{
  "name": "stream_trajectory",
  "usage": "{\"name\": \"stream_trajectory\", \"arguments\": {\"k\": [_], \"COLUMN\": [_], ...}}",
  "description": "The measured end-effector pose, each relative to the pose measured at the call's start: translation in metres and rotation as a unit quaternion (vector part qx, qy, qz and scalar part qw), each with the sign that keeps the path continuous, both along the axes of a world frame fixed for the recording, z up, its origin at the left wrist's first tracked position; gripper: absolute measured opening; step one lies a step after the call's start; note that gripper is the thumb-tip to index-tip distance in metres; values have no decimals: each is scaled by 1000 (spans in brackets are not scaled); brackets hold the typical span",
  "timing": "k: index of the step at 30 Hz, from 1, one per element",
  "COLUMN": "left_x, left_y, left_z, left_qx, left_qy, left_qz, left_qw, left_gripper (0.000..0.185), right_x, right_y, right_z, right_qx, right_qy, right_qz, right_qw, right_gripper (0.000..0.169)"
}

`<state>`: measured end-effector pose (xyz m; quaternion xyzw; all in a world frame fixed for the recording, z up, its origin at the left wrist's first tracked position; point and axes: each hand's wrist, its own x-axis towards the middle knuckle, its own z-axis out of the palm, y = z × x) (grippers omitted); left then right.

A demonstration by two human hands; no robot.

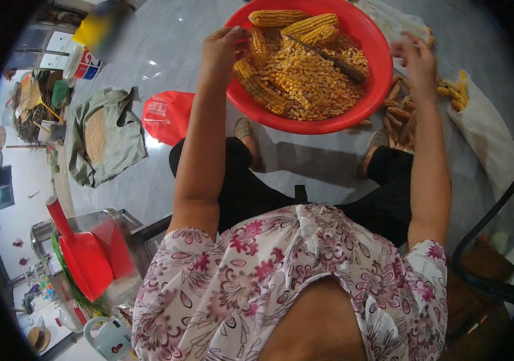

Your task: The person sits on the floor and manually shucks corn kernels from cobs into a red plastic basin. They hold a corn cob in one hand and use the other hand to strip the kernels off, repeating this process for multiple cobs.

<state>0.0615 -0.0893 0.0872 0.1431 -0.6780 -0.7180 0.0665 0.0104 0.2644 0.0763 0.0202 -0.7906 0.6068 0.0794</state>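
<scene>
A red plastic basin (376, 97) in front of me holds loose yellow corn kernels (311, 85). Several corn cobs (277, 19) with kernels on them lie along its far and left sides. A dark tool with a long thin shaft and thick handle (349, 71) rests across the kernels. My left hand (224, 47) is by the basin's left rim, near a cob, with its fingers bent and nothing seen in them; whether it touches the rim is unclear. At the right rim, my right hand (415, 56) has its fingers loosely spread and holds nothing visible.
Bare corncobs (399, 113) are piled on the floor by my right foot. A white sack (487, 131) with yellow cobs at its mouth lies farther right. To my left are a red bag (166, 115), a grey-green cloth (105, 135) and a red scoop (87, 257).
</scene>
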Motion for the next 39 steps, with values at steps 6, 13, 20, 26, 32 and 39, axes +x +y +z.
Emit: {"name": "stream_trajectory", "arguments": {"k": [6,13,20,26,32,39], "left_x": [-5,-17,-39,-56,-73,-82], "left_y": [-1,1,28,40,40,2], "left_z": [-21,-30,-46,-50,-63,-111], "left_qx": [-35,-46,-230,-413,-365,80], "left_qy": [-25,-6,-80,-124,-244,-227], "left_qz": [-8,-2,56,40,28,-3], "left_qw": [999,999,968,901,898,971], "left_gripper": [23,35,51,48,52,28], "right_x": [20,22,22,27,29,28], "right_y": [-67,-86,-87,-84,-82,-94], "right_z": [-17,-43,-46,-40,-39,-36], "right_qx": [320,507,453,452,403,269], "right_qy": [32,29,15,-31,-30,-47], "right_qz": [165,165,171,168,145,152], "right_qw": [933,845,875,876,903,950], "right_gripper": [38,26,30,32,30,35]}}
